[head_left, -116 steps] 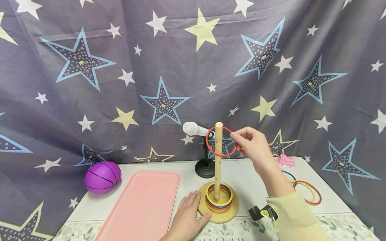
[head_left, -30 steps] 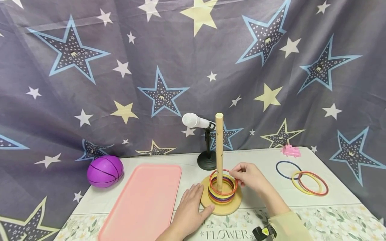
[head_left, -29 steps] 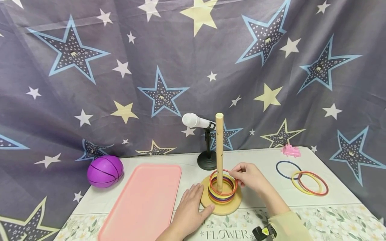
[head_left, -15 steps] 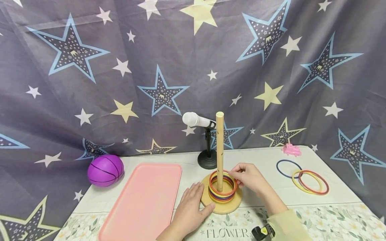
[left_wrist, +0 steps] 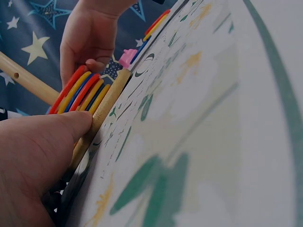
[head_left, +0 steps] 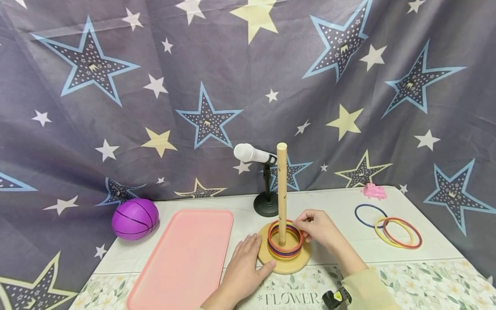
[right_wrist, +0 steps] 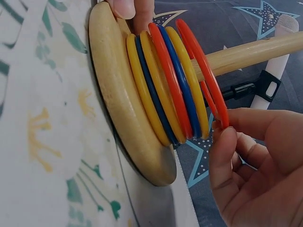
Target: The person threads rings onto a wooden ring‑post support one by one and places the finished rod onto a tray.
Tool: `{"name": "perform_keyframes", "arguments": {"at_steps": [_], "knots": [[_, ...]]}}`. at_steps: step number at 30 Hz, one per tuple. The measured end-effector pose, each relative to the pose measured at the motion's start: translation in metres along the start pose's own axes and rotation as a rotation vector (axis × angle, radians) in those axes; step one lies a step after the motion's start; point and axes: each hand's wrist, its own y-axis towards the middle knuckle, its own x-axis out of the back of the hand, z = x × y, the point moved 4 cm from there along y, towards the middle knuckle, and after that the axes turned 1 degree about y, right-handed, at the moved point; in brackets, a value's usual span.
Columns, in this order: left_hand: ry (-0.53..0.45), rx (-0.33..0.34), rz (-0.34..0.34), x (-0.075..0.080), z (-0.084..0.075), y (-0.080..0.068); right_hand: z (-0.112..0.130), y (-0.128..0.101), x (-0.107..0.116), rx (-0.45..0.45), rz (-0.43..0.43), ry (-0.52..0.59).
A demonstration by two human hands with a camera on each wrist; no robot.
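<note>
Pinched between the thumb and forefinger of my right hand [head_left: 319,228] is a red ring [right_wrist: 209,75]. It encircles the wooden pole [head_left: 282,193], low down at the top of a stack of several coloured rings. In the right wrist view, a gap separates it from the yellow ring beneath on the pinched side. My left hand [head_left: 244,269] lies at the left of the round wooden base [head_left: 286,268], fingers stretched out and thumb touching the rim. The left wrist view shows that thumb [left_wrist: 78,124] against the base, beside the stack.
A pink tray [head_left: 182,258] and a purple ball [head_left: 135,218] are on the left. Behind the pole stands a white microphone [head_left: 253,154] on a black stand [head_left: 266,206]. To the right lie a blue ring [head_left: 370,205], overlapping yellow and red rings, and a pink toy [head_left: 373,191].
The red ring was at the pole's top 3.9 s ago; my right hand has brought it down to the stack. Over the last second it sank slightly. My left hand stays at the base.
</note>
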Motion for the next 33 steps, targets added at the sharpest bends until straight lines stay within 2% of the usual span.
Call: {"name": "perform_keyframes", "arguments": {"at_steps": [19,26,33], "knots": [[-0.016,-0.027,-0.035,0.0003,-0.0013,-0.0005,-0.0038,-0.0004,-0.0025,-0.013,-0.013,0.006],[-0.018,0.006,-0.007,0.0006,-0.0015,0.0003,-0.0043,-0.0017,-0.0035,-0.029,-0.028,0.020],[-0.009,-0.003,-0.012,0.0033,-0.0044,-0.0022,-0.0057,-0.0018,-0.0048,-0.043,-0.027,0.018]]}}
